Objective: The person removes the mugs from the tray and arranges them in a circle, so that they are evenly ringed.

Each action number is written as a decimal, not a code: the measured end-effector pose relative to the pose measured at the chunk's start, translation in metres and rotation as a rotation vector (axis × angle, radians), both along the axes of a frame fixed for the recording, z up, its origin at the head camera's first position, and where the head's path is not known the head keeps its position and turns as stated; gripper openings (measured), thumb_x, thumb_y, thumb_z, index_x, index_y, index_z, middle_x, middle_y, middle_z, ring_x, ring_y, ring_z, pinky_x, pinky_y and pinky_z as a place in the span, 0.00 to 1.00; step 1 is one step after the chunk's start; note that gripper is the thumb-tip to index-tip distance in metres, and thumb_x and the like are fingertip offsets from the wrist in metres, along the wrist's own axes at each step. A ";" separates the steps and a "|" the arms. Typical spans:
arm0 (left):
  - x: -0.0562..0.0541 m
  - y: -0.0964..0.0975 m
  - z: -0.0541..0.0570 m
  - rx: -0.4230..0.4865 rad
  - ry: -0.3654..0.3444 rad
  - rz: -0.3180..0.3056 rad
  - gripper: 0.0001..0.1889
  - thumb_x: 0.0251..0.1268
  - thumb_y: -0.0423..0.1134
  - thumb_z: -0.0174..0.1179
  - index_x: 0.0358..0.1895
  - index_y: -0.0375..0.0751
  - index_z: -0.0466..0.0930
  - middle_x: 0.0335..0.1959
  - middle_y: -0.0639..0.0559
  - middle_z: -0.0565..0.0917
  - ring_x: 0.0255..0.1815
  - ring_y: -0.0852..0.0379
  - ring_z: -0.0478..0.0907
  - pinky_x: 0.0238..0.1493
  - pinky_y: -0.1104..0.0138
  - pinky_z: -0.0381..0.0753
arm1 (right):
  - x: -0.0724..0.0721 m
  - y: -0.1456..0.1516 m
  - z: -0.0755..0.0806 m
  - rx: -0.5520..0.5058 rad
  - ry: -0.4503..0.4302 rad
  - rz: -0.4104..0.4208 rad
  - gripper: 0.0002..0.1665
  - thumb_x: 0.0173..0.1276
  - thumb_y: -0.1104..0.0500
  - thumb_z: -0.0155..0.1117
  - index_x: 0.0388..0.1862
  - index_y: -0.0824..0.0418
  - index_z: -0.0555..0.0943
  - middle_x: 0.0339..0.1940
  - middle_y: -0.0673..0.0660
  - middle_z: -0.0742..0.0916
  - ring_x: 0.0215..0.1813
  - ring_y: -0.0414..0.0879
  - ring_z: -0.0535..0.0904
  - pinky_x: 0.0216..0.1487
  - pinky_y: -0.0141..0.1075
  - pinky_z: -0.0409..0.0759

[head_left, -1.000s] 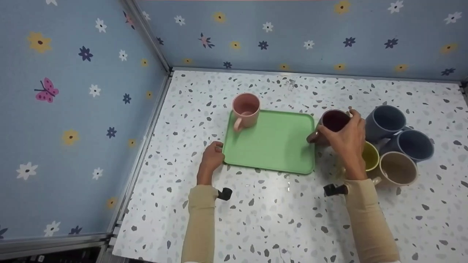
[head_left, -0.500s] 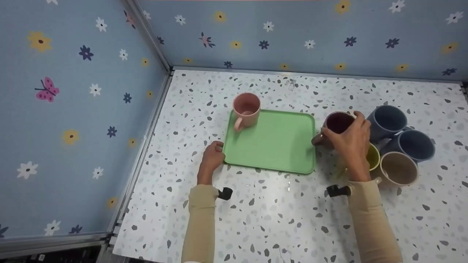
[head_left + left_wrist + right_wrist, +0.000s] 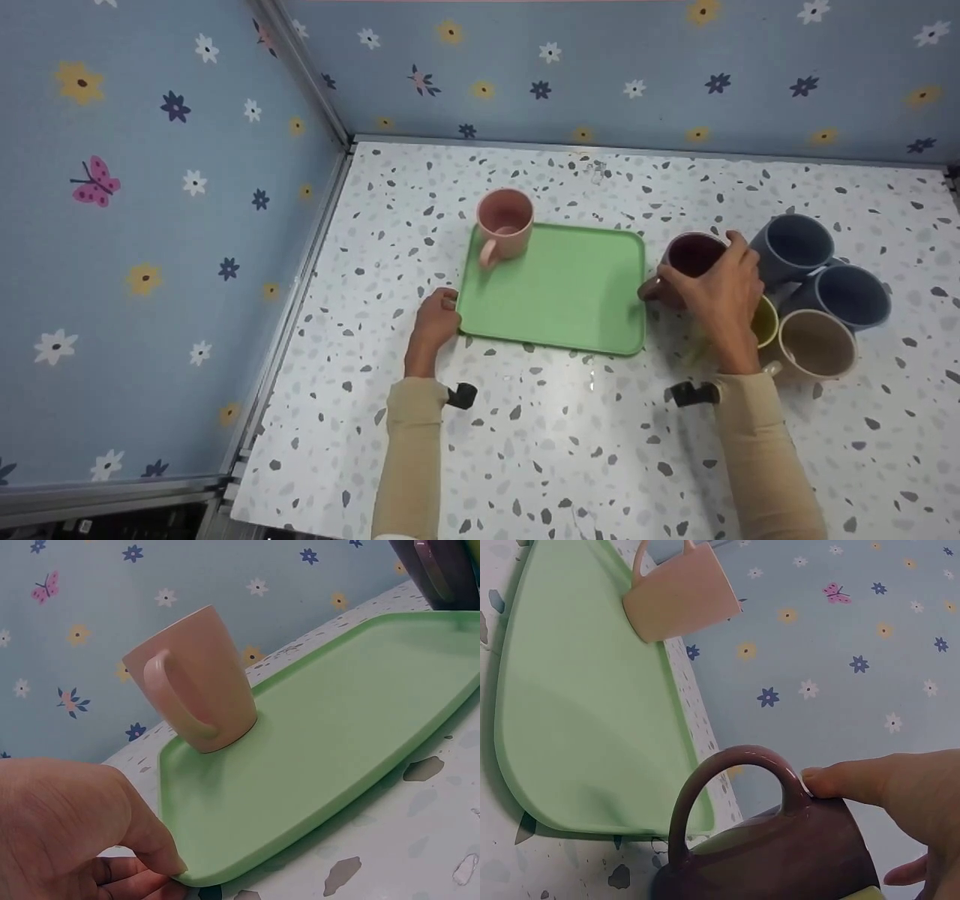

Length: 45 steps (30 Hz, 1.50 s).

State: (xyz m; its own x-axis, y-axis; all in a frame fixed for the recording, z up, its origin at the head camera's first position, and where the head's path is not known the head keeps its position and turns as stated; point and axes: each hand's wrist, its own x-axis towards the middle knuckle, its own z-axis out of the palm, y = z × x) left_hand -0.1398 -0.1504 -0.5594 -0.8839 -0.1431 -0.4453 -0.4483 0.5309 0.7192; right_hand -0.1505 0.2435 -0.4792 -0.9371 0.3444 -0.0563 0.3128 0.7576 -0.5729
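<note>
At its near left corner, the green tray (image 3: 551,292) is pinched by my left hand (image 3: 435,324), with the thumb on the rim and the fingers beneath in the left wrist view. A pink mug (image 3: 507,223) stands upright in the tray's far left corner, its handle toward me. My right hand (image 3: 718,292) grips a dark maroon mug (image 3: 673,291) just right of the tray, thumb beside the handle and fingers across the far side. The maroon mug's handle (image 3: 727,757) points toward the tray. My right hand partly hides a yellow-green mug (image 3: 763,322).
Two blue mugs (image 3: 791,247) and a beige mug (image 3: 816,345) stand close together right of my right hand. Flowered blue panels (image 3: 600,67) border the speckled white table (image 3: 555,450) at the back and left.
My right hand and the maroon mug have shifted slightly right, so the handle sits farther off the tray's right edge. My left hand and the tray have stayed put.
</note>
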 end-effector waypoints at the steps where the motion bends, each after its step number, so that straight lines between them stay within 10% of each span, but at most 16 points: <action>1: 0.000 0.000 0.000 -0.003 0.000 0.000 0.29 0.49 0.25 0.42 0.59 0.39 0.71 0.52 0.41 0.76 0.52 0.48 0.72 0.55 0.58 0.72 | 0.000 0.000 0.000 0.001 -0.001 0.000 0.73 0.44 0.29 0.71 0.77 0.61 0.44 0.68 0.73 0.63 0.66 0.68 0.62 0.67 0.61 0.55; 45: 0.001 0.002 0.002 -0.016 0.005 0.007 0.29 0.49 0.25 0.41 0.60 0.39 0.72 0.52 0.41 0.77 0.53 0.47 0.72 0.54 0.58 0.72 | 0.002 -0.003 -0.008 0.042 0.031 0.000 0.71 0.49 0.27 0.66 0.77 0.63 0.42 0.67 0.77 0.58 0.67 0.72 0.57 0.69 0.61 0.52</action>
